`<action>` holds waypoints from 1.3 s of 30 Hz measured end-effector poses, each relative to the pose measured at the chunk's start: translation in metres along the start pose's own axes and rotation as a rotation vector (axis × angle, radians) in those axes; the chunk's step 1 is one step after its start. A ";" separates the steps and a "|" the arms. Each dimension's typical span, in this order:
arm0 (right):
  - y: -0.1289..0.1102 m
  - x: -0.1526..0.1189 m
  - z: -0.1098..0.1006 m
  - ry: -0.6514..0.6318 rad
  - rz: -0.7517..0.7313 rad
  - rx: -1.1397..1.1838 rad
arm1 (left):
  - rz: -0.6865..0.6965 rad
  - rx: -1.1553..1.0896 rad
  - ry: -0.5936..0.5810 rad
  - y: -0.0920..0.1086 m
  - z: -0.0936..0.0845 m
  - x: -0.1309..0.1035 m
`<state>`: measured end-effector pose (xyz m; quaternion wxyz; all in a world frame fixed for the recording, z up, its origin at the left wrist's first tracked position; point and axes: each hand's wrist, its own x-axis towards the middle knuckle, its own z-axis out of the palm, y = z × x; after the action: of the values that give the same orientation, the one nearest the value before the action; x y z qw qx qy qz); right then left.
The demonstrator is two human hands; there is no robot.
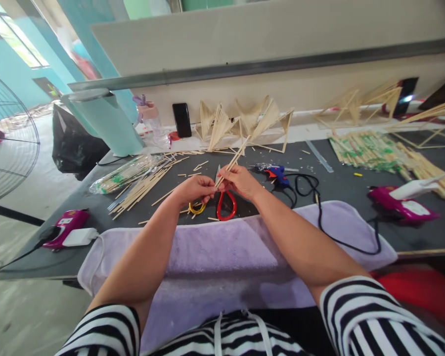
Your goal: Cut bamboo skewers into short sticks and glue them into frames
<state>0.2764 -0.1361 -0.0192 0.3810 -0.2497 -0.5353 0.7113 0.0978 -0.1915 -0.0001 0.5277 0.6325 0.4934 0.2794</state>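
Observation:
A few thin wooden sticks (pixel 236 157) slant up and away between my hands, held over the table. My right hand (pixel 241 181) is closed around them partway along. At their lower end, my left hand (pixel 196 190) pinches with its fingertips close to the right ones. Below the hands lies a pair of scissors with a red handle (pixel 226 206), its blades partly covered by my fingers. A yellow ring-shaped handle (pixel 197 208) shows beneath my left hand. Loose sticks (pixel 143 190) are spread on the table to the left.
A blue glue gun (pixel 278 175) with a black cord lies right of my hands. Stick frameworks (pixel 244 123) and a phone (pixel 181 120) stand at the back. A kettle (pixel 106 121) is back left. Purple power strips (pixel 68 227) flank a lilac towel (pixel 222 247). Bagged sticks (pixel 367 151) lie right.

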 end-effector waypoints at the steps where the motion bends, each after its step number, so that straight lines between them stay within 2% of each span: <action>1: 0.000 0.000 0.000 -0.014 -0.001 0.001 | 0.004 -0.004 -0.006 0.001 0.000 0.000; 12: 0.001 0.000 -0.001 -0.068 0.002 -0.003 | -0.075 -0.051 -0.069 0.002 -0.002 -0.004; 21: -0.008 -0.001 -0.003 -0.027 0.060 0.088 | 0.043 -0.170 -0.136 0.007 -0.007 -0.009; 28: -0.009 -0.002 -0.001 -0.048 0.064 0.106 | 0.071 -0.112 -0.175 0.003 -0.010 -0.008; 39: -0.007 -0.001 -0.003 -0.051 0.031 0.099 | 0.093 -0.055 -0.075 0.005 -0.009 -0.007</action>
<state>0.2810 -0.1341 -0.0139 0.3679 -0.2206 -0.5052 0.7489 0.0891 -0.1946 0.0082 0.5494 0.6499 0.4357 0.2931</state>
